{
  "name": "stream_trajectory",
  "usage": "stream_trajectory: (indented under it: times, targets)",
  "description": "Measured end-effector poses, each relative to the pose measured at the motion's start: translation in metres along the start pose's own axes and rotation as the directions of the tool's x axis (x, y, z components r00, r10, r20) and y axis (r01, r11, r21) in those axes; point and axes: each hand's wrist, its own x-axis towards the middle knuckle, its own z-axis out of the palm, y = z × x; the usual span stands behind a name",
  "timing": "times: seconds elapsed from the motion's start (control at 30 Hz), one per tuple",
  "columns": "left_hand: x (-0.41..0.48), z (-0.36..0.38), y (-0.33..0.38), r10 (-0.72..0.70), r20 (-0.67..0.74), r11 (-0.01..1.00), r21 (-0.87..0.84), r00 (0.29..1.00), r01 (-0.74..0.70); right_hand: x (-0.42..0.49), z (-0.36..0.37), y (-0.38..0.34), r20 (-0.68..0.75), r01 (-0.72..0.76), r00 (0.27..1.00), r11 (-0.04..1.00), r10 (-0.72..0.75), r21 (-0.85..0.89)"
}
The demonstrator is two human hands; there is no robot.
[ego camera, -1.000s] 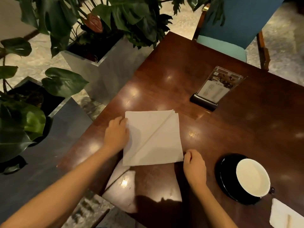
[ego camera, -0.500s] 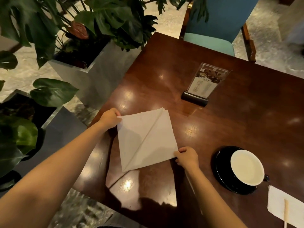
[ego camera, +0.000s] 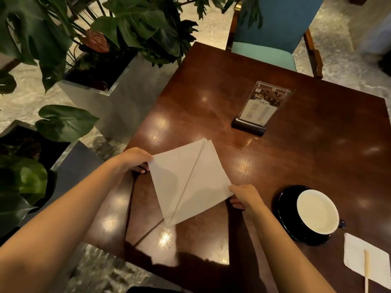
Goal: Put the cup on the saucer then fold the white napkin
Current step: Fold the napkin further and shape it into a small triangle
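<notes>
The white napkin [ego camera: 191,180] is a folded square with a diagonal crease, lifted a little above the dark wooden table [ego camera: 306,161] and turned like a diamond. My left hand [ego camera: 135,160] pinches its left corner. My right hand [ego camera: 246,197] pinches its right corner. To the right, the cup [ego camera: 317,211], white inside, stands on the black saucer [ego camera: 284,212].
A clear menu stand [ego camera: 257,111] on a black base stands at the table's middle back. A small napkin [ego camera: 366,259] with a wooden stick lies at the lower right. Planters with large green leaves [ego camera: 118,96] flank the table's left side. A teal chair [ego camera: 270,45] is at the far side.
Both hands went from pressing the napkin flat on the table to pinching its opposite corners and lifting it, turning it to a diamond. The cup and saucer have not moved.
</notes>
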Motion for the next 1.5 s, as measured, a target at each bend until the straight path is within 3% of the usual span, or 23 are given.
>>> stream_trajectory:
  times: [0.17,0.33,0.57,0.73,0.87,0.97,1.13,1.23,1.3,1.37,1.43,1.5]
  targets:
    - [-0.001,0.001,-0.002,0.034,-0.015,0.999,-0.007,0.999,-0.034,-0.004,-0.004,0.003,-0.012,0.075,0.997,0.993,-0.074,0.089]
    - [-0.001,0.000,-0.008,0.093,-0.079,0.992,-0.080,0.993,-0.099,-0.005,-0.008,0.004,-0.051,0.126,0.992,0.949,-0.116,0.289]
    - [-0.019,-0.011,-0.009,0.155,-0.042,0.920,-0.358,0.987,-0.159,-0.007,-0.025,-0.012,0.051,0.063,0.992,0.785,-0.119,0.616]
    - [-0.031,-0.024,-0.003,0.272,-0.116,0.824,-0.485,0.955,-0.294,-0.014,-0.038,-0.031,0.044,0.127,0.973,0.690,-0.225,0.713]
    - [-0.043,-0.028,0.002,0.319,-0.138,0.799,-0.494,0.938,-0.344,-0.027,-0.044,-0.043,0.028,0.250,0.939,0.736,-0.343,0.629]
    - [-0.050,-0.028,0.004,0.372,-0.171,0.815,-0.411,0.912,-0.409,-0.032,-0.049,-0.048,-0.013,0.425,0.884,0.791,-0.467,0.441]
    - [-0.062,-0.034,0.009,0.603,-0.281,0.790,0.087,0.746,-0.606,-0.033,-0.058,-0.052,-0.080,0.673,0.737,0.739,-0.671,0.002]
    - [-0.075,-0.039,0.017,0.678,-0.256,0.733,0.312,0.689,-0.605,-0.033,-0.066,-0.052,-0.100,0.733,0.670,0.677,-0.736,-0.070]
    - [-0.089,-0.045,0.023,0.690,-0.236,0.715,0.366,0.684,-0.596,-0.033,-0.074,-0.052,-0.067,0.707,0.705,0.707,-0.707,-0.023]
    - [-0.104,-0.049,0.026,0.686,-0.187,0.720,0.317,0.703,-0.618,-0.038,-0.082,-0.052,0.046,0.617,0.776,0.773,-0.629,0.150]
    - [-0.117,-0.052,0.027,0.618,-0.134,0.786,0.110,0.775,-0.608,-0.043,-0.086,-0.053,0.224,0.415,0.815,0.807,-0.535,0.419]
    - [-0.122,-0.049,0.024,0.494,-0.078,0.851,-0.163,0.866,-0.499,-0.043,-0.086,-0.053,0.324,0.245,0.833,0.824,-0.449,0.511]
